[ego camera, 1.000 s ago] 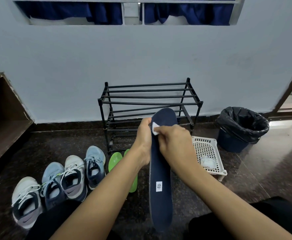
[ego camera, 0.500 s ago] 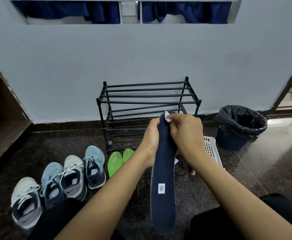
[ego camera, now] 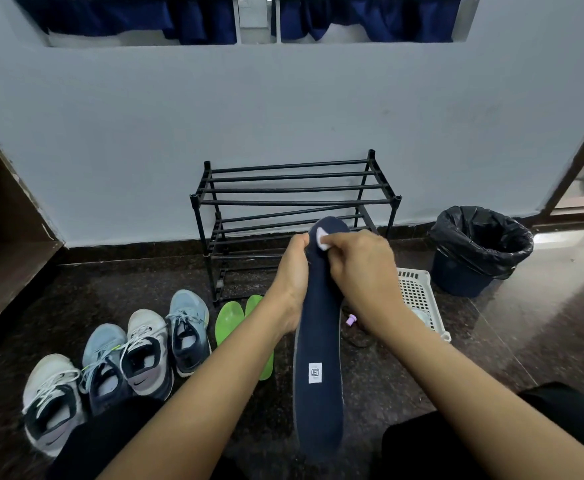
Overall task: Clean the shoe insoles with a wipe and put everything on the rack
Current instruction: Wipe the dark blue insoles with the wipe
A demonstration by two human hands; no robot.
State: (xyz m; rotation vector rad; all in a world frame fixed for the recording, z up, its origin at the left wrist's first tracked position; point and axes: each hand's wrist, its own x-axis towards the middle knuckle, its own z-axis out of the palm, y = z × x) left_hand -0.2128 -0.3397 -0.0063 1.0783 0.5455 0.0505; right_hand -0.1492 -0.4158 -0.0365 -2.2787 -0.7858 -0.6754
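Note:
A long navy insole with a small white label stands upright in front of me. My left hand grips its left edge near the toe end. My right hand presses a small white wipe against the toe of the insole. Two green insoles lie on the dark floor to the left. The black metal shoe rack stands against the wall behind my hands, its top shelf bare.
Several sneakers sit in a row on the floor at the left. A white plastic basket lies right of my hands, beside a lined blue bin. A small purple object lies near the basket.
My right hand with the wipe slid up the insole toward the toe, then came slightly back down. The view shifted a little.

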